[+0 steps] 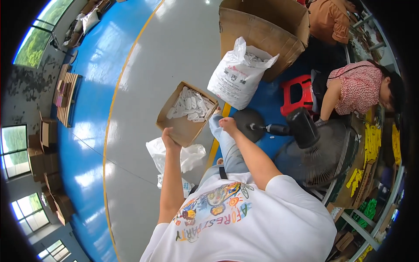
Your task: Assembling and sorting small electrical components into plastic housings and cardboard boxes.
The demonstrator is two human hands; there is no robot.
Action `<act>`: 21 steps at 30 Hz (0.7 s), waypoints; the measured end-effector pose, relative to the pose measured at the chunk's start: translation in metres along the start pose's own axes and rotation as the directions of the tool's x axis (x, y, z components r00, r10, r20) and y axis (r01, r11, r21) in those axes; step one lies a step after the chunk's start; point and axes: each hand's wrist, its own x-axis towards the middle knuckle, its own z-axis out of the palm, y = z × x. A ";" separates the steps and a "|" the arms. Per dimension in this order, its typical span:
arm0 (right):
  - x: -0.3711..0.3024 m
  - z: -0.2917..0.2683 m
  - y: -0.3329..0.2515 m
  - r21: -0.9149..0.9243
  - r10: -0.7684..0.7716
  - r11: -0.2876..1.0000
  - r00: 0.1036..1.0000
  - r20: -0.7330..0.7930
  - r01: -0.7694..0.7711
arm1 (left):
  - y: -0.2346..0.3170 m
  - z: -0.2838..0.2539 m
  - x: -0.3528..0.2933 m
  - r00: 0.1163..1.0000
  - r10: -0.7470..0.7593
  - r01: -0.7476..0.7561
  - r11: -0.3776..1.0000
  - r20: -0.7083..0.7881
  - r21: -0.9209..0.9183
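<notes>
Over grey floor [144, 109], left fingers [167, 134] grip a brown box [185, 131] of white pieces [190, 102], right fingers [224, 122] curled.

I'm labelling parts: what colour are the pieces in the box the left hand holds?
White; the pieces show best in the head view.

Left hand [169, 139] gripping, left forearm [171, 187] extended forward; right hand [228, 125] curled, right forearm [255, 150] slanting inward.

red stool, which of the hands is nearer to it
Right. The right hand is left of the red stool and a little lower in the picture; the left hand is farther left, at the near edge of the cardboard box.
</notes>
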 end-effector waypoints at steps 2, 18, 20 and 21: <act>0.062 -0.057 0.022 0.203 0.058 0.979 0.966 -0.251 -0.006 | -0.014 0.033 0.028 0.994 -0.106 0.106 0.993 -0.006 0.049; 0.373 -0.225 -0.072 -0.692 -0.352 0.718 0.898 -0.263 0.079 | -0.024 0.245 0.324 0.909 -0.414 0.312 0.755 0.049 0.576; 0.396 -0.233 -0.053 -0.706 -0.250 0.708 0.935 -0.253 -0.001 | -0.050 0.253 0.370 0.894 -0.441 0.295 0.705 0.074 0.645; 0.406 -0.236 -0.042 -0.692 -0.171 0.707 0.915 -0.365 -0.144 | -0.060 0.255 0.390 0.892 -0.443 0.278 0.696 0.091 0.662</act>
